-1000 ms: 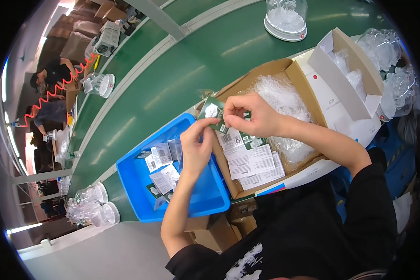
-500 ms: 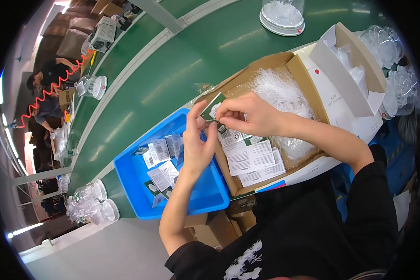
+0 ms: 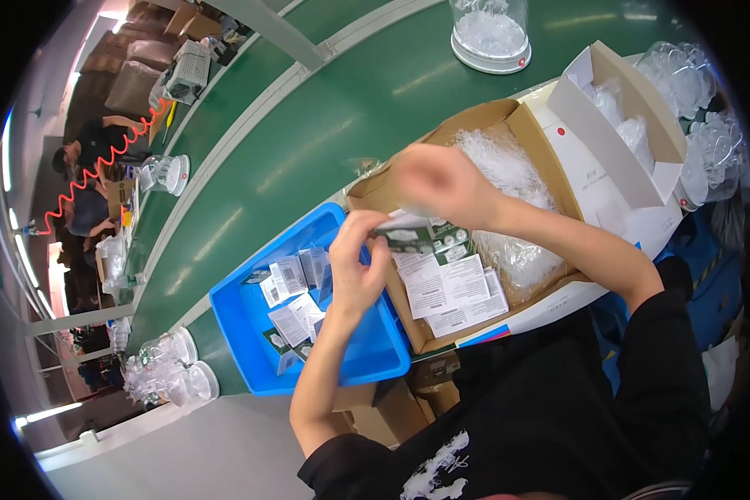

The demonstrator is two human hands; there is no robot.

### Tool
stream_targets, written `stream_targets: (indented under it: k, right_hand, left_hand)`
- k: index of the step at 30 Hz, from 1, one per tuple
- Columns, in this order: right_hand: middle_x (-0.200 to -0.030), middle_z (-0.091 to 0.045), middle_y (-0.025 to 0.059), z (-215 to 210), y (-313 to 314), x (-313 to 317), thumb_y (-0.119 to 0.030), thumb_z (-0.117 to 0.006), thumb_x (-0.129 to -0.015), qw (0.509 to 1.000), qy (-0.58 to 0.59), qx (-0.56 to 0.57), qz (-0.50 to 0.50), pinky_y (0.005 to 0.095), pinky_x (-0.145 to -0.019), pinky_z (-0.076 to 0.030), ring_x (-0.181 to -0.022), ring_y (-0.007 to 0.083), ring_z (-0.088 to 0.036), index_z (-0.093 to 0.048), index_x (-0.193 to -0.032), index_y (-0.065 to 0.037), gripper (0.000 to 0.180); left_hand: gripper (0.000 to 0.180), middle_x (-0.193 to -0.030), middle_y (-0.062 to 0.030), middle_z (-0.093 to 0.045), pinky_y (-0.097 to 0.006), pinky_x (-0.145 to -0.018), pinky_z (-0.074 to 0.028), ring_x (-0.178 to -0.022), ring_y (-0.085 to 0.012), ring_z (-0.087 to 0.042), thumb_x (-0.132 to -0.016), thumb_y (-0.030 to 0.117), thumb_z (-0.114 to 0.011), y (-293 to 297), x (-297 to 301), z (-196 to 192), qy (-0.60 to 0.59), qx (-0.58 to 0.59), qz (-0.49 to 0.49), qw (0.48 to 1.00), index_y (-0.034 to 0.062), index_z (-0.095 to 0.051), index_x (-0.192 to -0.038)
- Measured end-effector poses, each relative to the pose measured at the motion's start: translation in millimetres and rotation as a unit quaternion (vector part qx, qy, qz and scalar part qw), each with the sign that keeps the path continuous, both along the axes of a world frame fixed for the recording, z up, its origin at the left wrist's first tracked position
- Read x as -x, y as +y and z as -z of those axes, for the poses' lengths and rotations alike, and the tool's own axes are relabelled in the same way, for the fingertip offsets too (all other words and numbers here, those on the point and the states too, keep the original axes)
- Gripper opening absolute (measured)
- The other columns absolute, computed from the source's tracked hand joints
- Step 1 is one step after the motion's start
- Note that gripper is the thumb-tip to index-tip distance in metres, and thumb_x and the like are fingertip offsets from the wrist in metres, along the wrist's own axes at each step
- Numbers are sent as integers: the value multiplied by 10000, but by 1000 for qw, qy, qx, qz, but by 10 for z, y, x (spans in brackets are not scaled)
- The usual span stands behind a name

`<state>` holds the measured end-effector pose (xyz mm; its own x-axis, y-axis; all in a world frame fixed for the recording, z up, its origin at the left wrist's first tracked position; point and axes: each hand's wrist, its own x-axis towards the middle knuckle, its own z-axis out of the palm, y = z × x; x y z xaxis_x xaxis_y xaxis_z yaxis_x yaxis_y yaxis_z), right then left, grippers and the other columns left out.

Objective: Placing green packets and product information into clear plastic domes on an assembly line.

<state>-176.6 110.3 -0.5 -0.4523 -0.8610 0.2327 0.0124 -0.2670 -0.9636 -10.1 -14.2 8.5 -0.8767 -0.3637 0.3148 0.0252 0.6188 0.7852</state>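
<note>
My left hand (image 3: 358,271) pinches the edge of a dark green printed card (image 3: 407,240) between thumb and fingers, over the near left end of an open cardboard box (image 3: 550,154). Just above that card is my right hand (image 3: 450,187), its fingers smeared by motion, so what they hold cannot be made out. White printed leaflets (image 3: 450,287) lie overlapping in the box below both hands, with another green card (image 3: 452,240) at their upper edge. Left of my left forearm, a blue plastic tray (image 3: 237,337) contains several folded green-and-white cards (image 3: 289,325).
White stringy material (image 3: 517,254) fills the box's right part. Beyond it stands a white carton (image 3: 642,158) with bagged clear pieces. A clear dome on a white base (image 3: 490,37) stands on the green belt (image 3: 308,158). More domes (image 3: 183,367) sit at left; people work far left.
My right hand has moved up and away from the left hand. The green card, earlier held upright between both hands, now lies lower and flatter in my left hand.
</note>
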Motion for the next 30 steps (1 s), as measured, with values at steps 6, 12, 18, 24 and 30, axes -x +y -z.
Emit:
stream_targets:
  k: [6, 12, 18, 24, 30]
  right_hand:
    - [-670, -512, -61, -44, 2, -78, -71, -634, -888, 993, -30, -13, -114, 210, -515, -328, -592, 3, -414, -649, -1082, -16, 202]
    - [-815, -638, 31, -194, 18, -88, -80, -624, -896, 983, 81, -1, -167, 223, -566, -396, -657, 60, -526, -687, -1080, -26, 201]
    - [-778, -613, 22, -125, 15, -102, -96, -622, -891, 980, 110, 21, -164, 233, -515, -358, -578, 54, -469, -686, -1035, -28, 172]
    - [-776, -604, 10, -148, 62, -52, -102, -622, -878, 978, 120, -21, -168, 236, -431, -291, -465, 21, -390, -621, -935, -29, 93]
    - [-576, -529, -38, -189, 7, -53, -89, -634, -850, 969, 120, -32, -214, 226, -420, -267, -426, 10, -355, -625, -907, -39, 76]
  left_hand:
    - [209, -766, -124, -591, -325, -676, -467, -715, -253, -585, -691, -63, -390, 72, -51, -150, -19, -14, 94, 995, -12, -581, -760]
    - [160, -707, -116, -590, -332, -648, -469, -668, -266, -578, -677, -29, -418, 140, -55, -192, -31, -26, 138, 990, 7, -574, -685]
    - [161, -683, -111, -584, -342, -612, -455, -629, -270, -562, -682, -9, -420, 90, -69, -207, -63, -51, 155, 985, 13, -580, -678]
    - [174, -663, -105, -583, -324, -596, -441, -619, -238, -561, -674, 9, -405, 122, -53, -199, -82, -49, 140, 986, 8, -578, -665]
    - [190, -670, -97, -601, -302, -624, -447, -668, -214, -591, -687, 38, -383, 20, -162, -233, -112, -70, 114, 985, -2, -564, -644]
